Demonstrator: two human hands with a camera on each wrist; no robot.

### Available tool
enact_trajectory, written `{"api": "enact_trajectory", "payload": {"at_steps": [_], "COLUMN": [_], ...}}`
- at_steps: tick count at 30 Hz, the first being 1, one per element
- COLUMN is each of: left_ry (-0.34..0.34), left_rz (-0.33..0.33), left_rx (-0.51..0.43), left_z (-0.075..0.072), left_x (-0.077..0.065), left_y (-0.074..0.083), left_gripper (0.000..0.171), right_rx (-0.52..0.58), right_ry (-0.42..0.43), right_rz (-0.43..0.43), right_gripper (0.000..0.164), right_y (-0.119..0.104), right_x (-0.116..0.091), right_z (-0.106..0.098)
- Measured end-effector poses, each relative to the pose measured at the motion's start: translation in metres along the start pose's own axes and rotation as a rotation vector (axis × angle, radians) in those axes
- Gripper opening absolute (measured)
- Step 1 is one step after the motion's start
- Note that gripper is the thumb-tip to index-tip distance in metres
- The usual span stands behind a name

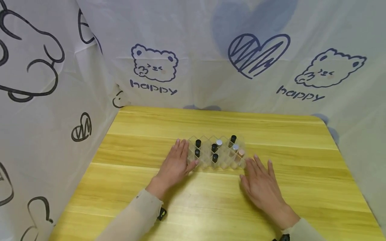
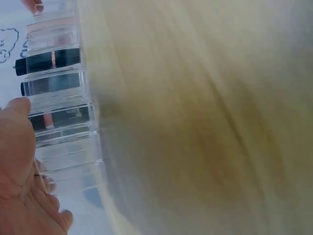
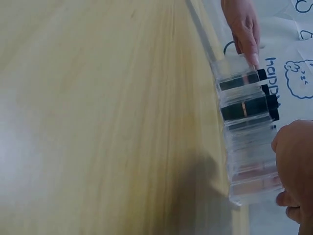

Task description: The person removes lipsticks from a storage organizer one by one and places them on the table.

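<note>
A clear holder [image 1: 205, 161] with diamond-shaped compartments stands on the table, with several lipstick-like tubes upright inside. Some have black caps [image 1: 198, 143]; others show a silver cap [image 1: 235, 147] or a pinkish cap [image 1: 241, 153]. My left hand [image 1: 173, 164] lies along the holder's left end, fingers straight and thumb at its front corner. At the right end, my right hand [image 1: 262, 187] has its fingers extended and its fingertips against or very near the side; contact is unclear. In the right wrist view, dark tubes [image 3: 244, 108] show through the clear front wall.
The wooden table [image 1: 211, 214] has a back edge close to a white cloth [image 1: 199, 77] printed with bears, hearts and lettering. More of this cloth hangs along the left and right sides. A black band [image 1: 162, 213] sits at the left wrist.
</note>
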State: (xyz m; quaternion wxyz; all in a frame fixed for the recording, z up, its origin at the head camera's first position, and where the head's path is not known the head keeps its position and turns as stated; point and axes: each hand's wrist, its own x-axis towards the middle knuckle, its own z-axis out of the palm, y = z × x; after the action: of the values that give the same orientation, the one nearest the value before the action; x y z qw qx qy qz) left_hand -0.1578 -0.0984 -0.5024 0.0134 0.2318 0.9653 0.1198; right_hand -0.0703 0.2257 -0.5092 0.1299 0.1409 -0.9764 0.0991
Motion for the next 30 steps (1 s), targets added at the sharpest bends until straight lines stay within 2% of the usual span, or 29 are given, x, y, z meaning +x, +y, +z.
{"api": "enact_trajectory", "payload": {"at_steps": [5, 12, 23, 30], "left_ry": [-0.035, -0.103, -0.094, -0.098], "left_rz": [-0.029, -0.065, 0.016, 0.011], "left_rx": [0.076, 0.128, 0.15, 0.135], "left_z": [-0.008, -0.018, -0.014, -0.016], "left_x": [0.005, 0.012, 0.006, 0.006], "left_y": [0.003, -0.001, -0.01, -0.012], "left_gripper": [0.095, 0.099, 0.088, 0.085], "right_rx": [0.016, 0.037, 0.04, 0.023], "right_ry": [-0.01, -0.123, -0.153, -0.157], "right_rz": [0.019, 0.085, 0.107, 0.095], "right_gripper": [0.067, 0.079, 0.081, 0.081], "right_y": [0.002, 0.003, 0.004, 0.005], "right_x": [0.003, 0.014, 0.016, 0.019], "right_z": [0.002, 0.008, 0.01, 0.008]}}
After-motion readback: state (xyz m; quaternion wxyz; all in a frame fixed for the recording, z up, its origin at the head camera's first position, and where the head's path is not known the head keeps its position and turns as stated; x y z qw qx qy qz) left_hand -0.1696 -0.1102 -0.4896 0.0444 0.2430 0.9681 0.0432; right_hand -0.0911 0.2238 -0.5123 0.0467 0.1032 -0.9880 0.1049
